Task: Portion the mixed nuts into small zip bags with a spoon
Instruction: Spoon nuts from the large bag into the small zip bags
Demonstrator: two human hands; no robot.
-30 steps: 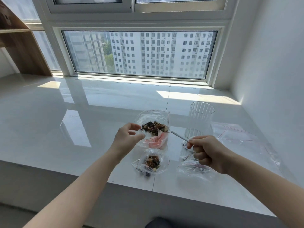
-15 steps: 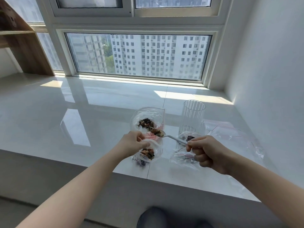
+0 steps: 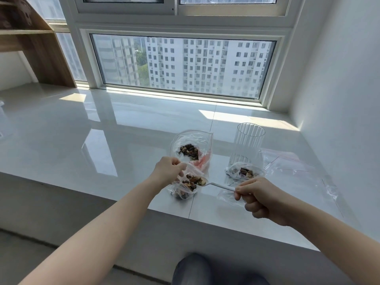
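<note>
A large clear bag of mixed nuts (image 3: 190, 147) stands open on the white sill. In front of it lies a small zip bag (image 3: 183, 191) with nuts inside. My left hand (image 3: 169, 169) pinches that small bag's rim and holds its mouth open. My right hand (image 3: 259, 197) grips the handle of a white spoon (image 3: 213, 184). The spoon's bowl, loaded with nuts, sits at the small bag's mouth. A second small bag with nuts (image 3: 244, 172) lies to the right, behind my right hand.
A ribbed clear glass (image 3: 247, 145) stands behind the second small bag. Empty zip bags (image 3: 294, 167) lie flat at the right, near the white wall. The sill's front edge (image 3: 189, 219) runs just below my hands. A wooden shelf (image 3: 30, 42) stands far left.
My right hand carried the loaded spoon from the large bag down to the small bag's mouth. My left hand dropped to the small bag and took hold of its rim.
</note>
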